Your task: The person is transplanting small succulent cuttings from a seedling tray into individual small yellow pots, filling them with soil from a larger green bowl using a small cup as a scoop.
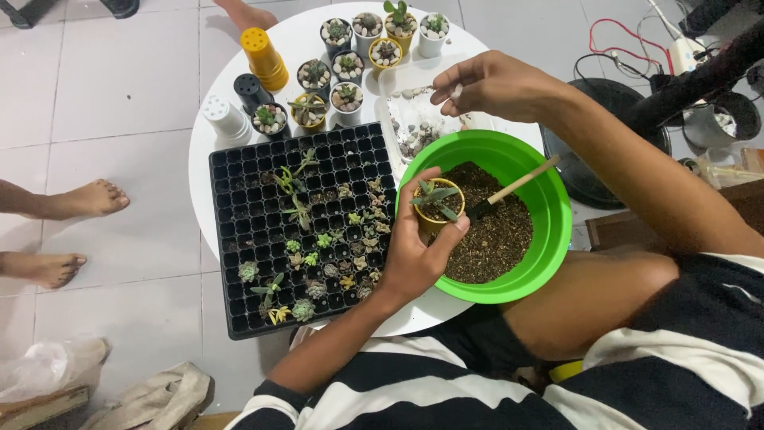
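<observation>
My left hand [414, 251] grips a small yellow pot [436, 213] with a green succulent in it, held over the rim of a green bowl [557, 231] full of dark soil. A small wooden-handled spade [513, 189] lies in the soil, its dark blade next to the pot. My right hand [497, 84] is raised above a white tray [390, 131] of pebbles, fingers pinched together on what looks like a small pebble.
A black seedling tray [239, 231] with several small succulents lies on the round white table [294, 44]. Several potted succulents topped with pebbles [346, 64] stand at the back. Stacked yellow [264, 56], black and white pots are at the left. Another person's bare feet [72, 199] rest on the tiled floor.
</observation>
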